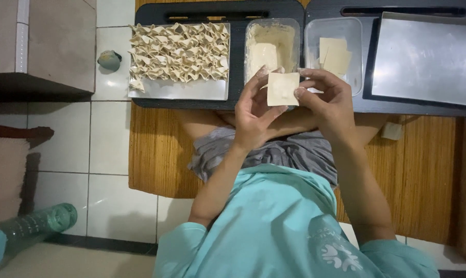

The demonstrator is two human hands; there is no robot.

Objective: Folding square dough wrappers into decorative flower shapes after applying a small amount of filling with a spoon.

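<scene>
Square pale dough wrapper (283,88), flat and uncreased, sits pinched between both my hands, held up above my lap. My left hand (254,114) grips its left edge with thumb and fingertips; my right hand (329,100) pinches its right edge the same way. Just beyond them, on a low black tray-like bench (238,64), stands a clear plastic tub of creamy filling (271,49). To its left lies a metal tray of folded dumplings (179,54). To its right, a clear tub (335,51) holds a few more square wrappers, beside a bare steel tray (426,59).
</scene>
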